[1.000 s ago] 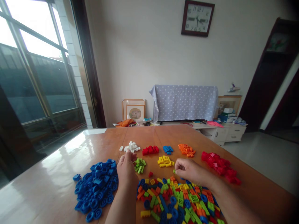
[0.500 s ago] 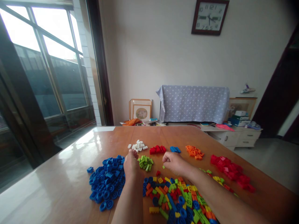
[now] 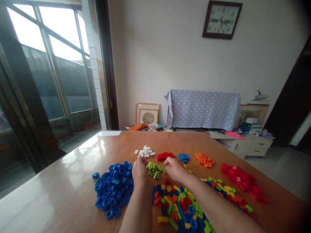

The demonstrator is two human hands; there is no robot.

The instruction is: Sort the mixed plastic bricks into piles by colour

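- The left grip (image 3: 140, 171) is a bare human hand with rounded fingertips, small in view; nails and skin lines are too fine to make out.
- The right grip (image 3: 175, 169) is likewise a bare hand, with smoothly rounded knuckles.
- The left forearm (image 3: 139, 207) is uncovered from the wrist to the lower picture edge, plain-surfaced and broader below the wrist.
- The right forearm (image 3: 211, 200) is uncovered too, a long, smooth-sided taper, thicker toward the lower right, where its outline turns soft and shadowed.
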